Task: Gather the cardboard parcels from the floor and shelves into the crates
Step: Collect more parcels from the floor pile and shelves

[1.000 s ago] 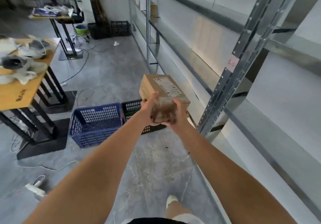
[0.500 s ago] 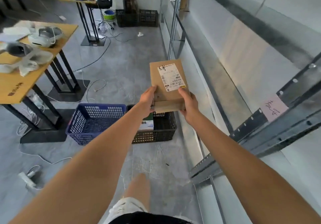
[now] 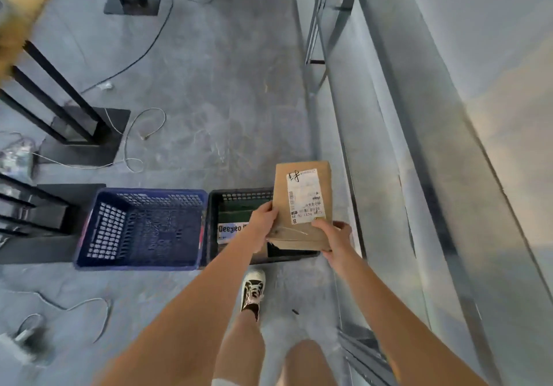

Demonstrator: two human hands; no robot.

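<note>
A brown cardboard parcel point(image 3: 302, 188) with a white shipping label hangs above the black crate point(image 3: 239, 195). My left hand point(image 3: 263, 218) grips its near left edge and my right hand point(image 3: 333, 233) grips its near right corner. The black crate stands on the floor and holds a box with a white printed label point(image 3: 229, 230). A blue crate point(image 3: 140, 230) stands right beside it on the left, and I see nothing inside it.
Metal shelving point(image 3: 389, 146) runs along the right side. Black table legs and base plates point(image 3: 80, 134) stand at the left, with cables point(image 3: 143, 134) lying on the grey floor. My shoe point(image 3: 253, 291) stands just short of the black crate.
I have stepped closer and looked down. The parcel, held in both hands, has come down from chest height to just over the black crate.
</note>
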